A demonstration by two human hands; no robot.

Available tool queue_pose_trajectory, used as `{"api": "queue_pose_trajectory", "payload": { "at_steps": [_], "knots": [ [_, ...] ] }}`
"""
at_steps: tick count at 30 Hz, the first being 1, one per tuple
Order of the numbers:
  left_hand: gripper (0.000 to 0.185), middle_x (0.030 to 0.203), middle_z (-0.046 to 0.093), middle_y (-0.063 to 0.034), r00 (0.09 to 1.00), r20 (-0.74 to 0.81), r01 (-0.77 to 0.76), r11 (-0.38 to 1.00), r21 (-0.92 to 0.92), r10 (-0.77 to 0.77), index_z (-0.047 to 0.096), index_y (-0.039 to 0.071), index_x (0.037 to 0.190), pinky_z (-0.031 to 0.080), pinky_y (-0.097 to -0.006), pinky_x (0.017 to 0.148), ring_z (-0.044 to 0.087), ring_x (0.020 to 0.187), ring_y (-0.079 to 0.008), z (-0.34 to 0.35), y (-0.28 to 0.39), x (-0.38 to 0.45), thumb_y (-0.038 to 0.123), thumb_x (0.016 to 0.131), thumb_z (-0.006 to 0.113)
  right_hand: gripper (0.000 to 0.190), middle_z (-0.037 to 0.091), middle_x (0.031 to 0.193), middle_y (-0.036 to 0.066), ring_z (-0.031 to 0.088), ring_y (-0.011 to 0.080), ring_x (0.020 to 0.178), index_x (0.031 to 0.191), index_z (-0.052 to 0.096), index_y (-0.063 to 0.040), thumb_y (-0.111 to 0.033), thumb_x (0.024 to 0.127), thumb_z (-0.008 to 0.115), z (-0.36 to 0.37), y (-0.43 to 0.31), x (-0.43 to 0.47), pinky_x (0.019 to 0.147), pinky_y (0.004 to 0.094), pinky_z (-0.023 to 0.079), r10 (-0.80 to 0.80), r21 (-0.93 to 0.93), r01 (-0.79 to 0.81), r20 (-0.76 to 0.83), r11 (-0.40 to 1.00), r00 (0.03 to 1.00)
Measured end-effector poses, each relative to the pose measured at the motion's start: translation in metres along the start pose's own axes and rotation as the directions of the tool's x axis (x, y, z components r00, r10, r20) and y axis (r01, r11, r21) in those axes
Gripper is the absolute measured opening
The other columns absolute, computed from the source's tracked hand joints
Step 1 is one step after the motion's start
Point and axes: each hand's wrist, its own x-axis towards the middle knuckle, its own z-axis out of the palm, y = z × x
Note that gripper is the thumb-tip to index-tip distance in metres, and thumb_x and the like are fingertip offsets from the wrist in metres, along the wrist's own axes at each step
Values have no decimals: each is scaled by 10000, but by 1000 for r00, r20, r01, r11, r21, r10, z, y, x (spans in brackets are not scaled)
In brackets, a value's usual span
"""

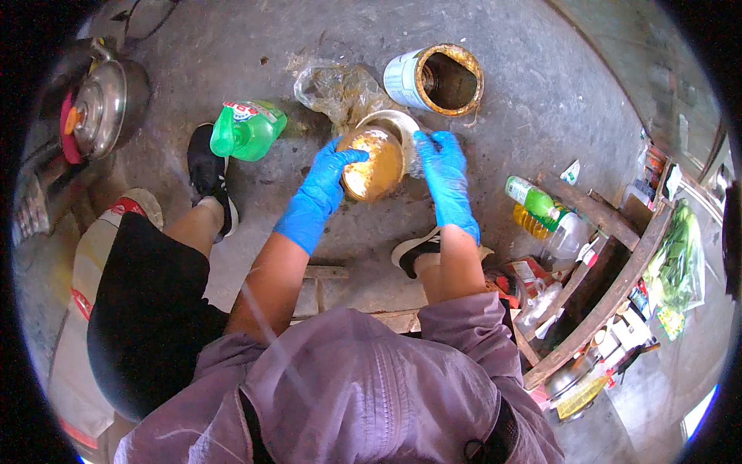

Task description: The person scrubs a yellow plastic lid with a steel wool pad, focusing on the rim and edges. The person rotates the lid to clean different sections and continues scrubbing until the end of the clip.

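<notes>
My left hand (330, 182), in a blue rubber glove, grips a round metal lid or shallow dish (375, 168) with a blotchy yellow-brown surface. Its thumb lies over the left edge. Partly behind that piece is a pale round bowl (408, 129), most of its inside hidden. At the bowl's right rim is my right hand (445, 168), also gloved in blue, with its fingers bent; whether they hold the rim cannot be told. Just beyond, a crumpled clear plastic bag (339, 87) with brownish stains lies on the floor (324, 26).
A rusty-rimmed tin can (403, 78) lies beyond my hands. To the left are a green plastic jug (249, 133) and a lidded metal pot (104, 107). Bottles (530, 197) sit by a wooden frame (608, 304) at right, near bagged green vegetables (678, 261). My shoes (208, 168) flank the work.
</notes>
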Motion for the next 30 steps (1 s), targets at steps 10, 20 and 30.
{"api": "queue_pose_trajectory", "payload": {
  "at_steps": [10, 20, 30],
  "knots": [
    [541, 1122, 677, -154, 968, -219, -44, 940, 339, 124, 603, -25, 1229, 536, -390, 893, 661, 993, -288, 15, 48, -6, 47, 708, 730, 563, 529, 1346, 154, 556, 348, 1191, 1378, 519, -105, -190, 840, 658, 79, 30, 8, 944, 482, 514, -511, -599, 536, 232, 595, 828],
    [584, 1165, 659, -168, 979, -200, 10, 964, 267, 46, 575, -25, 1265, 527, -420, 930, 641, 1058, -315, -2, 47, -2, 6, 694, 695, 471, 498, 1397, 129, 573, 366, 1168, 1400, 520, -152, -195, 932, 542, 102, 25, -1, 905, 483, 533, -536, -546, 547, 198, 635, 820],
    [544, 1143, 674, -143, 982, -188, 26, 955, 297, 31, 597, -8, 1249, 535, -408, 930, 653, 1036, -299, 2, 38, 0, 0, 715, 697, 313, 635, 1177, 181, 615, 382, 1072, 1179, 665, -64, -79, 867, 644, 47, 29, -6, 937, 441, 505, -495, -247, 489, 39, 837, 868]
  ]
}}
